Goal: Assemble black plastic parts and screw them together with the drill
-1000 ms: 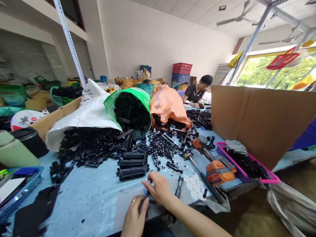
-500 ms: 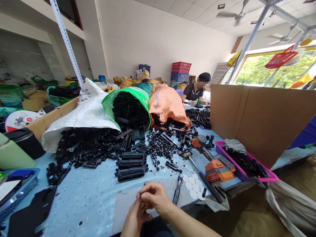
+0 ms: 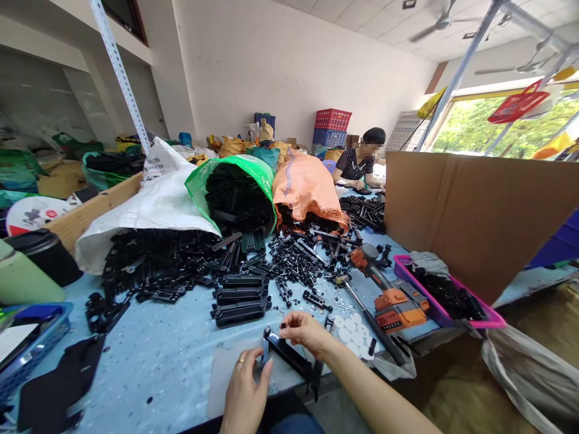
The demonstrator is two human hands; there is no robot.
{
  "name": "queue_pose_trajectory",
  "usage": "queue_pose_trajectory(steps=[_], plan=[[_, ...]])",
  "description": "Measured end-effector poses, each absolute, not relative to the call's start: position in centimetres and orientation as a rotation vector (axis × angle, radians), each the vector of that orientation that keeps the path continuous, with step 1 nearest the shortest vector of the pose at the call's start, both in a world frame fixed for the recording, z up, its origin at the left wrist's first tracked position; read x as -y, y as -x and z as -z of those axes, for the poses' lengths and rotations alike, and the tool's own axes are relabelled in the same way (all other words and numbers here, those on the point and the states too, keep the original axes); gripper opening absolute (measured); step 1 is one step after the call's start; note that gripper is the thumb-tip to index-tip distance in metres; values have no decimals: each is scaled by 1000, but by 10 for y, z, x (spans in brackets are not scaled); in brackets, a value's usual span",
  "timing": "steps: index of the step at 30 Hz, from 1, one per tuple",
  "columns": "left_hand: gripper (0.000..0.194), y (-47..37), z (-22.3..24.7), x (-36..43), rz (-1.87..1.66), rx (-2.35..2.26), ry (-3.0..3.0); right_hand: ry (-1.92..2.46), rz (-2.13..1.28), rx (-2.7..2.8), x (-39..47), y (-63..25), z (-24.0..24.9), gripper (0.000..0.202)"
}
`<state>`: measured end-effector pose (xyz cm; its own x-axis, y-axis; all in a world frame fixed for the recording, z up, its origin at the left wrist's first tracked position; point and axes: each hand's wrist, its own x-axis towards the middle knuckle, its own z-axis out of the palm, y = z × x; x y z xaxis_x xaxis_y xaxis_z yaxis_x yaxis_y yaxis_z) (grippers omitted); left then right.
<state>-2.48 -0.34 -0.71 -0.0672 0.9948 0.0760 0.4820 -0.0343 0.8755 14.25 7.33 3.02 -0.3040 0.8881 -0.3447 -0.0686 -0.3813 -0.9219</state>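
Note:
My left hand (image 3: 246,389), with a ring on one finger, pinches a narrow shiny dark piece (image 3: 265,348) between thumb and forefinger. That piece stands at the far end of a long black tool handle (image 3: 292,357), which slants down to the right under my right hand. Whether the two are joined, I cannot tell. My right hand (image 3: 307,334) is closed in a pinch on a small black part (image 3: 283,327), just above the handle's far end. Another dark handle (image 3: 318,367) lies partly hidden behind my right wrist. Beneath the hands is a pale sheet (image 3: 219,367).
Several black handles (image 3: 239,313) are stacked ahead, with loose screws and small parts (image 3: 294,262) beyond. An orange cordless power tool (image 3: 398,307), a hammer (image 3: 362,307) and white discs (image 3: 350,331) lie right. Sacks (image 3: 307,187) spill black parts. A co-worker (image 3: 357,163) sits behind a cardboard sheet (image 3: 470,217).
My hands, close together before, have moved apart. My right hand is now farther forward and right, and the black handle with its shiny end piece has come into sight between them.

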Motion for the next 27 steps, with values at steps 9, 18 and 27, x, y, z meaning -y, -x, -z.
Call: queue_pose_trajectory(steps=[9,18,27], plan=[[39,20,34,2,-939,-1697,-1743,1399,-1541,1447,-71,-144,4,46],[39,9,7,-1,-606,-1928,-1849,1570,-481,2271,-68,-120,-37,34],[36,9,-3,-5,-273,-1997,-1947,1643,-172,2551,-65,-86,-15,15]])
